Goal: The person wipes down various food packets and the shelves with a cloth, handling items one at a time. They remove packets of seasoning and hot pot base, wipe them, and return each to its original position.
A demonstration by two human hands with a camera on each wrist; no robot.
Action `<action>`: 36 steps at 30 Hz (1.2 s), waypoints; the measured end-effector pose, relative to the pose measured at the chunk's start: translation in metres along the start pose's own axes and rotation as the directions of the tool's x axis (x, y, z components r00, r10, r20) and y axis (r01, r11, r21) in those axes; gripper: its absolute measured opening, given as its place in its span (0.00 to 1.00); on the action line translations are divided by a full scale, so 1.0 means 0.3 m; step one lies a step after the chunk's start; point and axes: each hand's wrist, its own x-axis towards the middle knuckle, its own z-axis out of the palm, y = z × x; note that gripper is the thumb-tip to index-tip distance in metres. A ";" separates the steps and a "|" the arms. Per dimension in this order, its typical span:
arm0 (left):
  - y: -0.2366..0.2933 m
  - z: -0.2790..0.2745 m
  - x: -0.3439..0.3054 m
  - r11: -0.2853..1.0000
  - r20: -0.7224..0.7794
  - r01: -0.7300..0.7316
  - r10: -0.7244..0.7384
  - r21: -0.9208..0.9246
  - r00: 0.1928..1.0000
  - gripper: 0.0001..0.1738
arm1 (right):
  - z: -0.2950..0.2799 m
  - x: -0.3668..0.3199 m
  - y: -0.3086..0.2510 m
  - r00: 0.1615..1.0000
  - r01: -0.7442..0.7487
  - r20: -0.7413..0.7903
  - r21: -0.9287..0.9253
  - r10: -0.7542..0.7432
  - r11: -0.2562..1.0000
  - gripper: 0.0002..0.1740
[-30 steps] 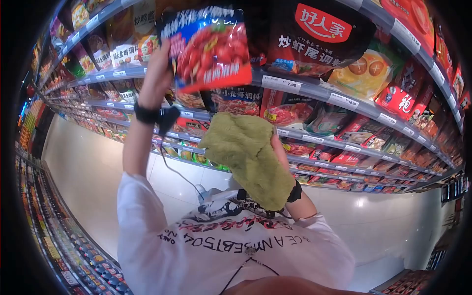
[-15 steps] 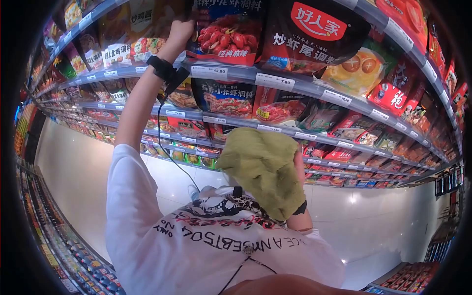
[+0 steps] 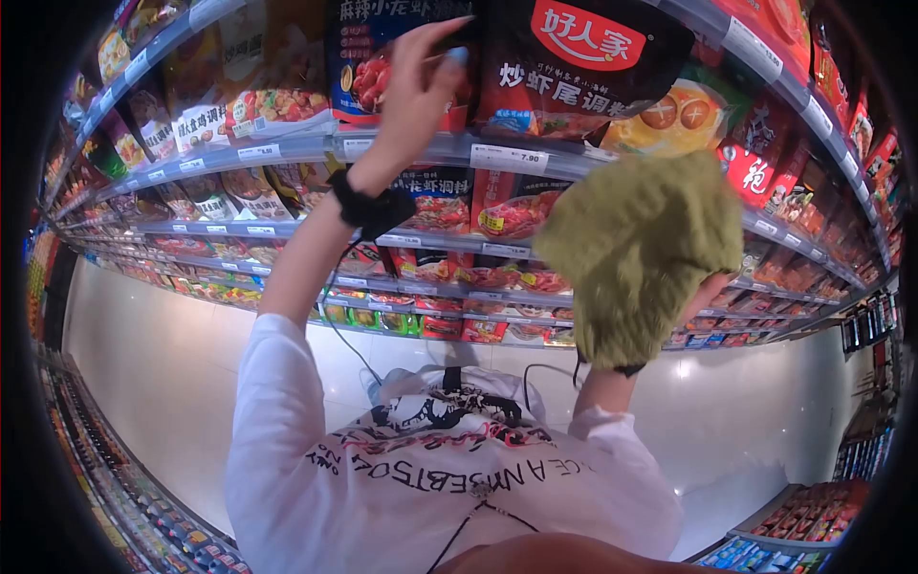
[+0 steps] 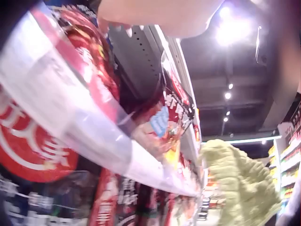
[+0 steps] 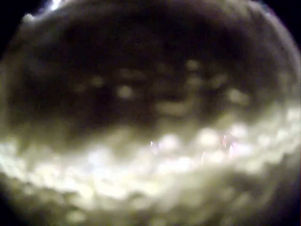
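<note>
My left hand is raised before the upper shelf, fingers loosely extended and holding nothing. It overlaps a blue-and-black crayfish seasoning packet that stands upright on that shelf. In the left wrist view, part of the same hand crosses the top. My right hand grips a fuzzy olive-green cloth, which covers most of the hand. The cloth also shows at lower right in the left wrist view. Its blurred pile fills the right wrist view.
Beside the crayfish packet stands a large black shrimp-tail seasoning pouch, its top leaning forward. A price-tag rail runs along the shelf edge. Lower shelves hold rows of packets. A thin cable hangs from the left wristband.
The crayfish packet went from my left hand onto the upper shelf. That hand has let go and shifted right across its front. My right hand with the cloth moved up and right.
</note>
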 end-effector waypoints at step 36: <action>0.315 0.032 -0.422 0.942 -0.017 0.146 -0.148 0.302 0.989 0.16 | -0.073 -0.154 0.015 0.695 0.708 0.651 -0.548 -0.304 0.446 0.31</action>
